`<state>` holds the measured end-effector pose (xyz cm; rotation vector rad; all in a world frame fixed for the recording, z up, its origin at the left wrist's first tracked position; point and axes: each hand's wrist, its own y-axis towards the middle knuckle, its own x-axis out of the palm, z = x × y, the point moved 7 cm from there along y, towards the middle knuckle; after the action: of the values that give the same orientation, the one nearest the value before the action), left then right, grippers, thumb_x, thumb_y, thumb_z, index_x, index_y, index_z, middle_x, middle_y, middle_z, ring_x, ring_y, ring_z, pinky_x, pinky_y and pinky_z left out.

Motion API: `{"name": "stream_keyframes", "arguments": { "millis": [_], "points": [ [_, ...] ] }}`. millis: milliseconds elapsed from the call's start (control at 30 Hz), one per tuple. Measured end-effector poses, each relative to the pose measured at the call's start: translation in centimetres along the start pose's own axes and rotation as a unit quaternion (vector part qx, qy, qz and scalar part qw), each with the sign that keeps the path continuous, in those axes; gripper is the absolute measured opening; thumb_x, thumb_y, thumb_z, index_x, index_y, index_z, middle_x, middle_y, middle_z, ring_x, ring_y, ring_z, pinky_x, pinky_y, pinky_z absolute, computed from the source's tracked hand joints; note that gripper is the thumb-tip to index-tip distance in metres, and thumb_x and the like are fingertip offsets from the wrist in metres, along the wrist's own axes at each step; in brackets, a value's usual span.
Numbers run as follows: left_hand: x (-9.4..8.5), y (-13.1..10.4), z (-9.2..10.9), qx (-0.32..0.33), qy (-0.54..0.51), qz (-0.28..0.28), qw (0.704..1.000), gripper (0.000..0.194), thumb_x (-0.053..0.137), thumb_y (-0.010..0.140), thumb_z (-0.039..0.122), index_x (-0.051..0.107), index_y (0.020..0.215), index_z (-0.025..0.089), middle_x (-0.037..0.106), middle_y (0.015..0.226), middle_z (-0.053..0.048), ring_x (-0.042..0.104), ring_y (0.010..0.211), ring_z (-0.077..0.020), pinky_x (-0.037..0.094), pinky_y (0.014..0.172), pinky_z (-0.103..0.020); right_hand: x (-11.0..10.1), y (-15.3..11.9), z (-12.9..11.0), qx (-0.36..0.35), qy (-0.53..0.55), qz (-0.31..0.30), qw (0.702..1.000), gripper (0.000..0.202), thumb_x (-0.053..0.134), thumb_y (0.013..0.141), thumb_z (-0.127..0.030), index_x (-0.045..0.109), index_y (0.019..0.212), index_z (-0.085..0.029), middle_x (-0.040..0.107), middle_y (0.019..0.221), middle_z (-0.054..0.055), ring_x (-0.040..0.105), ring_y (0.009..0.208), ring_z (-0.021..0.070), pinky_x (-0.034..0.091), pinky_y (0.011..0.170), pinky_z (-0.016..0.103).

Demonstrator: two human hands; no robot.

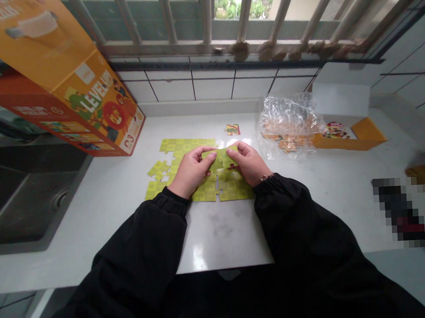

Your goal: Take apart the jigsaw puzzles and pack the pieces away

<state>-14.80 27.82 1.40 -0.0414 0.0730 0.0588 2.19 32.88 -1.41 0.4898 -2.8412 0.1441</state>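
Note:
Between my two hands is a pair of green puzzle pieces, raised a little over the counter. My left hand (195, 168) pinches the left puzzle piece (218, 162), and my right hand (247, 161) pinches the right one, thumbs on top. The two pieces meet edge to edge; whether they are fully locked cannot be made out. Under my hands lies a partly joined green checkered puzzle (205, 193), with gaps at its left side and lower middle. A loose green puzzle piece (158, 170) lies at its left. My hands hide the puzzle's middle.
A tall orange puzzle box (113, 112) stands at the left beside a dark sink (55, 224). One colourful piece (233, 129) lies behind my hands. At the right are a clear plastic bag (289, 122) of pieces and an open orange box (370, 134). A barred window is behind.

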Motion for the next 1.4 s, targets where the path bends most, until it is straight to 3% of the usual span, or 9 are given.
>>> {"name": "stream_keyframes", "arguments": {
  "millis": [300,600,767,967,1067,1267,1400],
  "points": [
    [0.0,0.1,-0.2,0.001,-0.029,0.005,1.000,0.036,0.083,0.090,0.047,0.079,0.114,0.020,0.058,0.076,0.002,0.048,0.060,-0.0098,0.055,0.055,-0.021,0.1,-0.1,-0.5,-0.012,0.004,-0.001,1.000,0.049,0.094,0.076,-0.062,0.064,0.090,-0.026,0.067,0.083,-0.005,0.060,0.072,0.0126,0.054,0.062,0.025],
    [0.1,0.1,-0.1,-0.010,-0.029,0.001,1.000,0.033,0.081,0.092,0.041,0.079,0.116,0.018,0.060,0.076,0.002,0.050,0.061,-0.0096,0.054,0.054,-0.020,0.0,-0.1,-0.4,-0.013,-0.004,-0.006,1.000,0.047,0.094,0.078,-0.061,0.066,0.090,-0.025,0.069,0.086,-0.004,0.062,0.074,0.0125,0.054,0.062,0.024],
    [0.1,0.4,-0.5,-0.016,-0.049,0.000,0.999,0.027,0.071,0.089,0.027,0.079,0.113,0.018,0.071,0.088,-0.002,0.060,0.068,-0.0119,0.057,0.058,-0.022,-0.2,-0.1,-0.3,-0.014,-0.018,0.002,1.000,0.048,0.092,0.079,-0.063,0.066,0.090,-0.025,0.069,0.085,-0.004,0.060,0.072,0.0123,0.052,0.060,0.023],
    [0.2,0.6,-0.6,-0.010,-0.074,0.000,0.997,0.052,0.068,0.078,0.012,0.069,0.130,0.019,0.062,0.075,0.005,0.058,0.062,-0.0104,0.059,0.064,-0.024,-0.1,-0.2,-0.5,-0.011,-0.039,0.008,0.999,0.052,0.094,0.076,-0.065,0.065,0.090,-0.025,0.066,0.081,-0.004,0.057,0.067,0.0117,0.048,0.056,0.023],
    [0.4,0.6,-0.3,0.001,-0.089,-0.015,0.996,0.053,0.071,0.080,0.014,0.063,0.132,0.018,0.070,0.084,0.002,0.066,0.072,-0.0124,0.060,0.070,-0.026,-0.3,-0.1,-0.6,-0.025,-0.056,0.022,0.998,0.054,0.096,0.072,-0.064,0.064,0.092,-0.025,0.066,0.081,-0.004,0.056,0.067,0.0122,0.048,0.055,0.024],
    [1.8,0.3,-0.2,0.022,-0.096,-0.108,0.989,0.044,0.079,0.088,0.026,0.067,0.129,0.016,0.080,0.109,-0.008,0.073,0.092,-0.0159,0.059,0.085,-0.028,-0.1,0.2,-0.5,-0.050,-0.075,0.023,0.996,0.056,0.098,0.071,-0.062,0.060,0.094,-0.027,0.059,0.075,-0.006,0.053,0.063,0.0127,0.048,0.055,0.026],
    [1.8,0.2,-0.4,0.017,-0.073,-0.098,0.992,0.040,0.083,0.089,0.031,0.070,0.124,0.017,0.077,0.094,-0.005,0.072,0.086,-0.0171,0.058,0.079,-0.028,0.0,0.1,-0.5,-0.068,-0.117,0.014,0.991,0.055,0.089,0.080,-0.073,0.060,0.092,-0.028,0.056,0.070,-0.006,0.050,0.059,0.0133,0.043,0.053,0.028]
  ]
}}
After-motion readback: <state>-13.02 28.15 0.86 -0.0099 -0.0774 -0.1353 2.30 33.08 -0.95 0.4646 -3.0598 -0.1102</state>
